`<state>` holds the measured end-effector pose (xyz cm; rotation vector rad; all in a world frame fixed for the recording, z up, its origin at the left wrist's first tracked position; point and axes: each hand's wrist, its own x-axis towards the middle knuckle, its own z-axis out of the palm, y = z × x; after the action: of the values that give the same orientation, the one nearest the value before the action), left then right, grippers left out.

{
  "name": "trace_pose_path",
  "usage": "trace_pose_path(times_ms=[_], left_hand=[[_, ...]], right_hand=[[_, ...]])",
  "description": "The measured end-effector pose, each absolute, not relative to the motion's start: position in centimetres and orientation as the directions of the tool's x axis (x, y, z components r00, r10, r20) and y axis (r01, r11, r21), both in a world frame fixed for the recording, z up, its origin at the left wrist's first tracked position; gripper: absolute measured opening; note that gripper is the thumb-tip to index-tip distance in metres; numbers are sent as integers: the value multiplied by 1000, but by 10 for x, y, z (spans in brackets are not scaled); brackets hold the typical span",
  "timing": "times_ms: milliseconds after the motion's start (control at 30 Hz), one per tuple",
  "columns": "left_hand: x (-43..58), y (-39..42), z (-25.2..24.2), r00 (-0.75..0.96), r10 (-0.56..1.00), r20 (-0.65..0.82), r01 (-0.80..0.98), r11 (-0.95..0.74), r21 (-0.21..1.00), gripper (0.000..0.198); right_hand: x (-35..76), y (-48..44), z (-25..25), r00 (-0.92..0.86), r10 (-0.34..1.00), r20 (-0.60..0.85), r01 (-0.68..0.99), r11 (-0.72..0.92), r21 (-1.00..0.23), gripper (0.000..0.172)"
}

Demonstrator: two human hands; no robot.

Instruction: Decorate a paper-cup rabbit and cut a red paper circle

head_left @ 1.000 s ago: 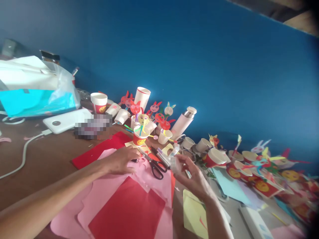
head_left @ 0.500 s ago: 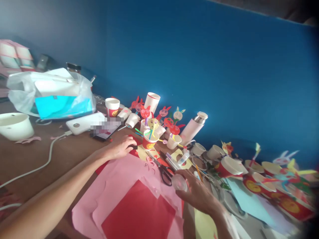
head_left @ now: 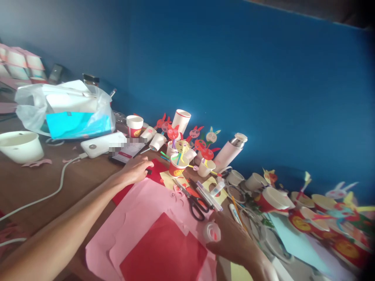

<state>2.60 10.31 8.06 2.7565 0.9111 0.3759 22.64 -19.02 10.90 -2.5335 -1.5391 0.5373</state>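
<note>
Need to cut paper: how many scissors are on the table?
1: black-handled scissors lie at the edge of the pink paper, beyond the right hand, which holds a small clear bottle. Others may hide in the clutter.

**Wall** (head_left: 234,78): uniform deep blue. **Table** (head_left: 73,183): brown. At 6 o'clock, pink paper (head_left: 146,210) lies under a plain red sheet (head_left: 164,253). The scissors (head_left: 197,205) at 5 o'clock have black handles. At 9 o'clock: white bowl (head_left: 19,146), white power bank (head_left: 99,143), white cable (head_left: 43,197), and a clear bag (head_left: 76,123) showing turquoise. Centre: paper cup (head_left: 134,125), white with a red band and yellow emblem; flask (head_left: 230,152), pale pink with a silver cap. At 4 o'clock: red cups (head_left: 272,199), light blue paper (head_left: 295,242). Small bottle (head_left: 211,231): translucent white with a red spot.
</note>
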Motion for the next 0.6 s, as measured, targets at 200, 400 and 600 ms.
trace_pose_path(times_ms=[200,400,600], left_hand=[[39,79,91,791,540,288,394,-810,435,29],[64,33,78,895,193,403,-41,-862,505,25],[73,19,56,918,30,395,-111,-938,328,17]], right_hand=[[229,-190,115,457,851,-259,796,-521,-308,44],[229,-161,89,448,885,128,886,-420,-197,22],[221,-147,71,423,899,116,903,-408,-134,21]])
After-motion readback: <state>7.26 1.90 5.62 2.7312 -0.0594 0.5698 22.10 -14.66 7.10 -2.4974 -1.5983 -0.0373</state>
